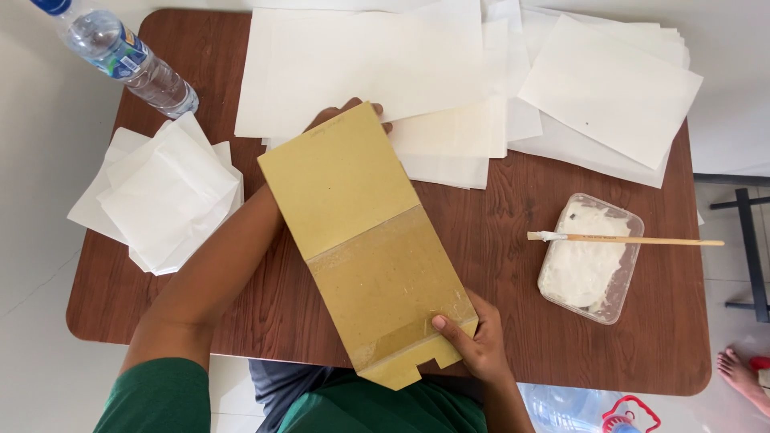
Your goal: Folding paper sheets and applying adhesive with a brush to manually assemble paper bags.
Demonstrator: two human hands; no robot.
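**Two hands steady a folded brown paper bag**

A flat brown paper bag (pixel 365 240) lies mid-table. The left hand (pixel 349 112), at the bag's 12 o'clock end, shows only fingertips curled over the edge. The right hand (pixel 473 341), at 5 o'clock, pinches the folded bottom flap, thumb on top. A glue tub (pixel 622 301) with a brush (pixel 626 239) sits at 3 o'clock.

The board (pixel 365 240) was mustard yellow, its lower half a duller, browner shade. The table (pixel 513 200) showed dark reddish-brown wood grain. The sheets (pixel 377 60) and folded papers (pixel 164 192) were off-white. The tub (pixel 592 256) was clear, with white paste inside. The brush (pixel 634 240) had a pale wooden handle. The sleeve (pixel 152 397) was green. The bottle (pixel 120 52) was clear, with a blue cap and label.
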